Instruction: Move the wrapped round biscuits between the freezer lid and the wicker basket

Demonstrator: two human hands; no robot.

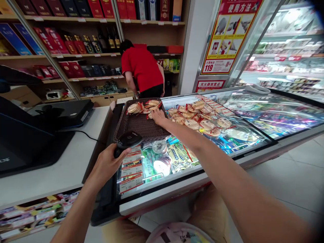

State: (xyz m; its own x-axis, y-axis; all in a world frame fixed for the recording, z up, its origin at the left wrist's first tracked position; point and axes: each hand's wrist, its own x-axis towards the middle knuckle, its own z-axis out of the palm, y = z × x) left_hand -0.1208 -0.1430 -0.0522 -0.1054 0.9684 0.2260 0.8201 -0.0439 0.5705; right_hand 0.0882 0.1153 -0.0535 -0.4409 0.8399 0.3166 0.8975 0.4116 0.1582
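My left hand (108,162) is closed around the handle of a black handheld barcode scanner (129,139), its head over the near edge of a brown woven basket (141,125). At the basket's right side, my right hand (158,116) reaches in with bent fingers on a clear bag of round, flat baked pieces (150,115). The fingertips are partly hidden. More such bags (135,108) lie at the basket's far side. To the right, a heap of the same bags (193,116) rests on the glass lid of a chest freezer (240,135).
At left, a counter (88,121) carries a dark terminal (22,135) and its cable. A person in a red shirt (144,71) bends toward the shelves behind. Price labels (131,172) lie under the freezer's near left glass. A lit display fridge (291,50) stands at right.
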